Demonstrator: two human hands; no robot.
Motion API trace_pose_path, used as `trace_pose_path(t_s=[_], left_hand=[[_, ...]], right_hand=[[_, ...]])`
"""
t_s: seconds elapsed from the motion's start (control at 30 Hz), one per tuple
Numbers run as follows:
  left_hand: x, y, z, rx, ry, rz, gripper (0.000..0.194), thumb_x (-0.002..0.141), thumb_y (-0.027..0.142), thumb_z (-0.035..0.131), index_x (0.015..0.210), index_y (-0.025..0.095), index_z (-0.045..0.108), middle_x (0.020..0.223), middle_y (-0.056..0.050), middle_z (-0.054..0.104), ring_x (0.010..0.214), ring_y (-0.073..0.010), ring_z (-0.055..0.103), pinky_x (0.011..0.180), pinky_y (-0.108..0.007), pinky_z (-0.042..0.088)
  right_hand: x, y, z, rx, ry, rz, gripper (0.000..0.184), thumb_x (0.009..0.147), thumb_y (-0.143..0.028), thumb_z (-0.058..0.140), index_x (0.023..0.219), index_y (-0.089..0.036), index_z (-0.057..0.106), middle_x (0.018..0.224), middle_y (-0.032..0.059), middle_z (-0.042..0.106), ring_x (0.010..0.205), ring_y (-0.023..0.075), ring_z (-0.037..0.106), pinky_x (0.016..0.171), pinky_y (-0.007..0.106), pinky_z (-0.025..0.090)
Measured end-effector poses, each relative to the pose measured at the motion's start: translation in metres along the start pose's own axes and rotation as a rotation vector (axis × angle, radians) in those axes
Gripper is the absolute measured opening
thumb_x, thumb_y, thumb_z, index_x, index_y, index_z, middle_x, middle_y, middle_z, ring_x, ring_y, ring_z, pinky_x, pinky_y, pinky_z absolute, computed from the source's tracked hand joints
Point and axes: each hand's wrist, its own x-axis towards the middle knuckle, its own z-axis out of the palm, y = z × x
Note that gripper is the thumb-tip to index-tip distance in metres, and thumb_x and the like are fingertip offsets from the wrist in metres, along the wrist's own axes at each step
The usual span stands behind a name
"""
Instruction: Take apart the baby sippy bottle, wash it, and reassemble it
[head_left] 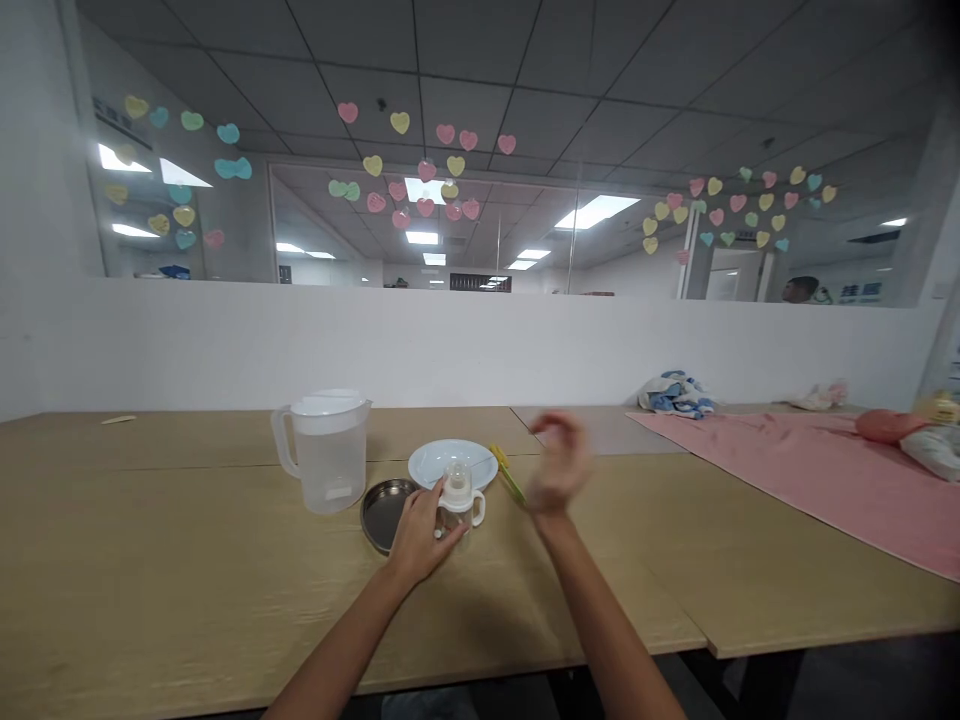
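My left hand grips the handled baby bottle upright on the desk, before the white bowl. Its clear cover looks fitted already; whether fully secured, I can't tell. My right hand, raised apart, is too blurred to judge its grip.

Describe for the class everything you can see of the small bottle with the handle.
The small bottle looks like clear plastic, with a white collar, a white looped handle on the picture's right side and a see-through domed top. It is upright and appears to stand on the table, in front of the white dish and right of the round metal tray. The left hand grips its left side. Whether anything is inside is too small to tell.
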Motion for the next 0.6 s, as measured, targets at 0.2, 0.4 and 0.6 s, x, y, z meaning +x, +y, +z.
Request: trace_pose_path(t_s=[0.2,0.4,0.6], left_hand=[[0.001,-0.004,0.004,0.01,0.028,-0.001,0.054,0.074,0.039,0.06,0.122,0.014,0.047,0.111,-0.012,0.064,0.103,-0.0268,0.057,0.093,-0.046,0.041],[0.001,-0.007,0.006,-0.118,-0.023,-0.072,0.056,0.075,0.04,0.059,0.125,0.015,0.047,0.115,-0.013,0.061,0.105,-0.0266,0.056,0.088,-0.042,0.046],[0.002,-0.005,0.004,-0.162,-0.05,-0.098,0.059,0.075,0.04,0.06,0.126,0.015,0.046,0.115,-0.013,0.061,0.105,-0.027,0.056,0.089,-0.042,0.045]], right_hand=[[-0.032,0.013,0.038,0.011,-0.374,0.037,0.046,0.081,-0.037,0.053,0.121,-0.016,0.047,0.1,0.0076,0.06,0.078,0.0176,0.057,0.074,0.032,0.047],[-0.05,0.026,0.05,0.007,-0.192,0.196,0.034,0.078,-0.042,0.056,0.099,-0.015,0.06,0.079,0.0043,0.064,0.065,0.0156,0.055,0.064,0.028,0.047],[-0.055,0.029,0.052,-0.004,-0.14,0.069,0.036,0.083,-0.04,0.051,0.108,-0.016,0.059,0.096,0.0096,0.066,0.085,0.0208,0.061,0.077,0.033,0.049]])
